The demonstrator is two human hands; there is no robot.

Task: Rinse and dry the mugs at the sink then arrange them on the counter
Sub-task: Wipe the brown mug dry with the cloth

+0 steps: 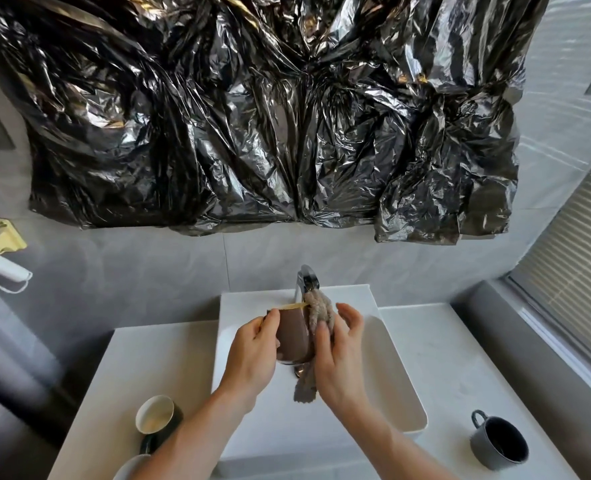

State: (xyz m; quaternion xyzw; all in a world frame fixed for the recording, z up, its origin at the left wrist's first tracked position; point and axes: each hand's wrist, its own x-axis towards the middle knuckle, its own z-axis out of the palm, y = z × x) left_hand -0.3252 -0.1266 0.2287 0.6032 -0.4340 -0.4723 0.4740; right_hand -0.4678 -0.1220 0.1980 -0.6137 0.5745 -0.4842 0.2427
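We have one head-worn wide-angle view, looking forward and steeply down onto the white rectangular ceramic sink, close above it, facing the grey tiled wall.

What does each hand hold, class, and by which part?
Left hand grips the brown mug by its rim and side. Right hand presses the cloth against the mug's other side.

White counter carries sink (white), three mugs.
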